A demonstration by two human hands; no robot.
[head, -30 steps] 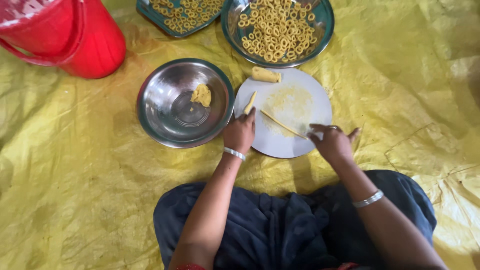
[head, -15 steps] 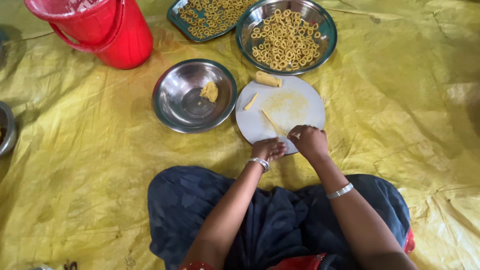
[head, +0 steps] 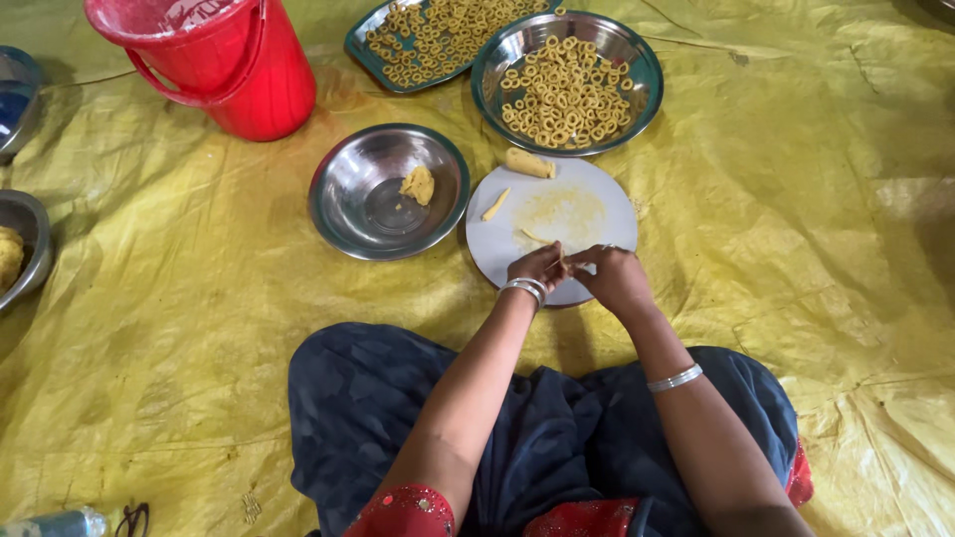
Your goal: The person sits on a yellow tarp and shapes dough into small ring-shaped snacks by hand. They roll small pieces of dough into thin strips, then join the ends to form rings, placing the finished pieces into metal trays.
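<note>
Yellow sheet [head: 796,199] lies open around plate [head: 607,209] under both hands [head: 577,270].

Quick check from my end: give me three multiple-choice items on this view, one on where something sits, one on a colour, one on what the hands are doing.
1. Where is the dough lump?
A. In the steel bowl left of the white plate
B. In the bucket
C. On the person's lap

2. What colour is the bucket?
A. Blue
B. Red
C. White

3. How are the hands placed?
A. Both resting on the knees
B. One inside the bucket
C. Together at the near edge of the white plate, pinching a thin dough strip

Answers:
1 A, the lump lies inside the steel bowl, beside the white plate.
2 B, the bucket at top left is plainly red.
3 C, the left hand and right hand meet fingertip to fingertip over the plate's near edge on the dough strip.
</note>
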